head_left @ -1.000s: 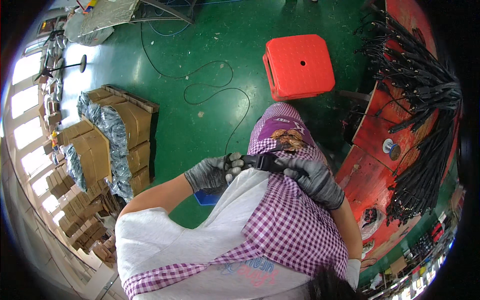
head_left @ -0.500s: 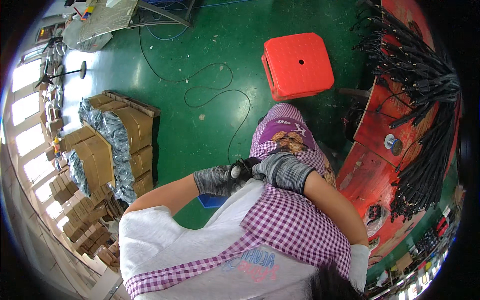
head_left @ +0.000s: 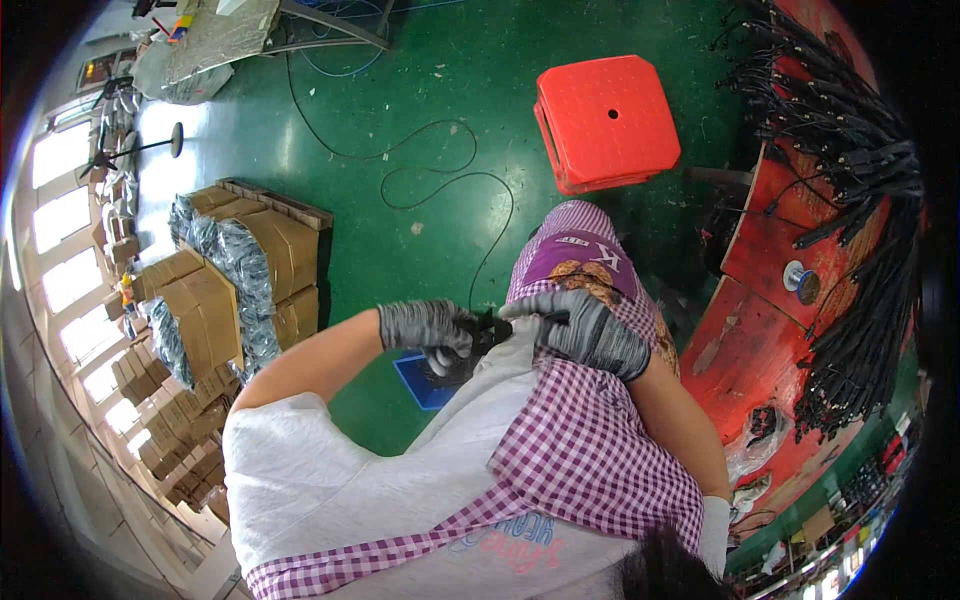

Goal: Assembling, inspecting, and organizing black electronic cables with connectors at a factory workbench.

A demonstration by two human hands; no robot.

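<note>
Both my hands meet at my waist in grey knit gloves. My left hand (head_left: 445, 335) is closed around a small black object (head_left: 488, 332) whose kind I cannot make out. My right hand (head_left: 590, 332) is closed at the edge of my light grey T-shirt (head_left: 518, 342), just right of the black object; its fingertips are partly hidden. Over the shirt hangs a purple checked apron (head_left: 600, 430). Below my left hand, a blue tray (head_left: 412, 385) with dark contents shows on the floor, partly hidden by the shirt.
A red plastic stool (head_left: 610, 120) stands ahead. To the right, a worn red table (head_left: 735, 330) bears bundles of black cables (head_left: 865, 300) and a small spool (head_left: 795, 277). A thin black cable (head_left: 430, 125) snakes over the green floor. Cardboard boxes (head_left: 205, 310) are stacked at left.
My hands have drawn slightly apart, showing the black object and the shirt edge between them. More of the blue tray shows. The whole view has shifted a little.
</note>
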